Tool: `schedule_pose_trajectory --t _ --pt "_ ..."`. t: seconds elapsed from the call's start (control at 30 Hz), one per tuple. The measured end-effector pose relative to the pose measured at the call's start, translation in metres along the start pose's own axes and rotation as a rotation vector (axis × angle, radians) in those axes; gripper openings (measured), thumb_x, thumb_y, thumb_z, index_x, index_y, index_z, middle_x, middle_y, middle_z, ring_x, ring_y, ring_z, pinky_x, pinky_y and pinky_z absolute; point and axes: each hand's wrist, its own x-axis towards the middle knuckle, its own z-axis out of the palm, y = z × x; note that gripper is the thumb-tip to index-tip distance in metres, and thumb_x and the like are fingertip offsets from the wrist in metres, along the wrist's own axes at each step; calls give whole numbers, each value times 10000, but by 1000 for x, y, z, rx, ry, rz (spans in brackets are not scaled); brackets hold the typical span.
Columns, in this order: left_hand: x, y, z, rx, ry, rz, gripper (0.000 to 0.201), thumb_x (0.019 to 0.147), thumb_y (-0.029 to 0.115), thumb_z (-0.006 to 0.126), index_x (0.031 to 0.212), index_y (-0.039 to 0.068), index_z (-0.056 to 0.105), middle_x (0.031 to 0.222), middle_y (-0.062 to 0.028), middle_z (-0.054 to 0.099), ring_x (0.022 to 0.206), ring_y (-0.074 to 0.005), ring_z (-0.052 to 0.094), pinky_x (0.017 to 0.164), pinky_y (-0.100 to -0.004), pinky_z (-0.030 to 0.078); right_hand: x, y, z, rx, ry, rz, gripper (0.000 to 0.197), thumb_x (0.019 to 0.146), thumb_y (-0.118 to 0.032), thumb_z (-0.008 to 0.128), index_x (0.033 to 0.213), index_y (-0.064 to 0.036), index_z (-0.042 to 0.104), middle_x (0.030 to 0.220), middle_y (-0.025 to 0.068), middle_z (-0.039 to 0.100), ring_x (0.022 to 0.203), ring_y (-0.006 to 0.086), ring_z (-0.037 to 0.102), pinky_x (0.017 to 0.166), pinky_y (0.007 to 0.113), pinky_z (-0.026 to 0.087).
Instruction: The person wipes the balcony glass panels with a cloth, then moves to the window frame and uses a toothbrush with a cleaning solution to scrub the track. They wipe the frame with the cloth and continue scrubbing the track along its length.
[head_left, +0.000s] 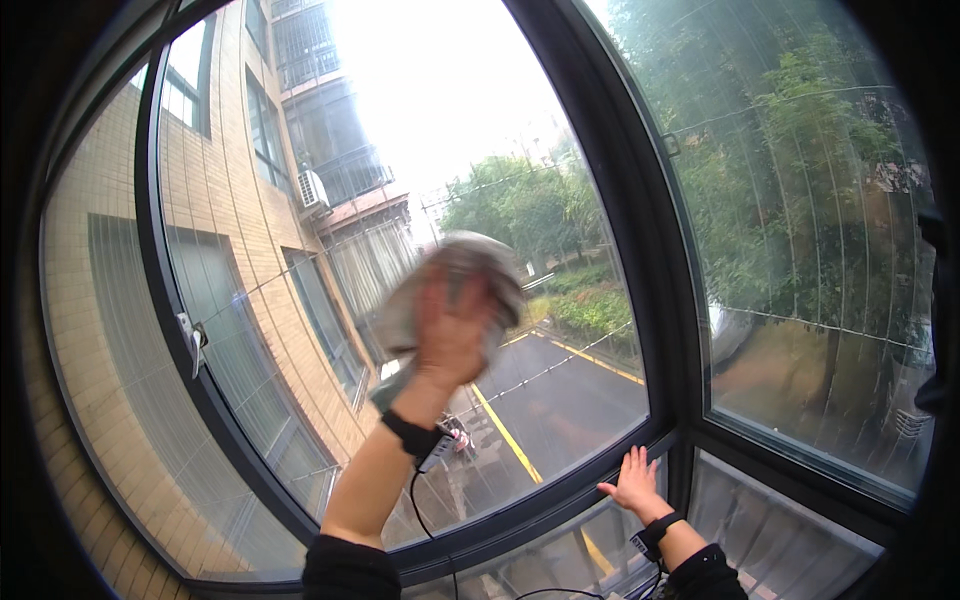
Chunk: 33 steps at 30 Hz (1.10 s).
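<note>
Reaching toward one o'clock, the left hand [453, 335] is spreading over a cloth [400, 312]; the right hand [635, 483], released, is splaying.

Motion blurs the left hand [452, 335] and the cloth [400, 305] in mid-picture; the hand hides much of the cloth. The left sleeve [350, 570] and right sleeve [705, 575] run off the lower edge. At far right, a dark shape [931, 395] is cut off, its kind unclear. Below centre, a reddish thing [459, 437] outdoors is too small to identify.
</note>
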Motion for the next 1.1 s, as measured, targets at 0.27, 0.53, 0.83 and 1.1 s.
schedule_pose_trajectory --t 0.27,0.53,0.83,1.1 --pt "149 68 77 -497 -168 482 466 807 81 491 1252 176 590 1478 -17 364 1401 -315 262 1145 -455 224 0 -6 -8 -138 60 34 1083 745 -732 547 1429 68 288 1522 185 259 1443 319 131 1141 538 110" --pt "276 -132 0 39 143 89 525 766 18 477 1245 200 593 1427 -68 430 1356 -278 317 1165 -451 161 0 -5 -6 -127 51 63 1113 740 -749 523 1453 56 235 1551 161 197 1460 288 75 1145 550 59" --pt "69 -378 -191 822 89 -775 590 864 337 510 1427 261 351 1508 -87 276 1340 -353 319 1072 -521 283 4 3 12 -84 205 -12 1120 728 -703 579 1452 69 214 1552 202 153 1453 340 62 1142 555 62" --pt "168 -298 -127 910 -17 -729 500 933 397 363 1424 303 370 1566 -28 153 1400 -422 154 1123 -586 121 8 4 18 -77 213 -27 1085 740 -668 594 1449 68 228 1544 207 175 1448 346 84 1140 567 62"
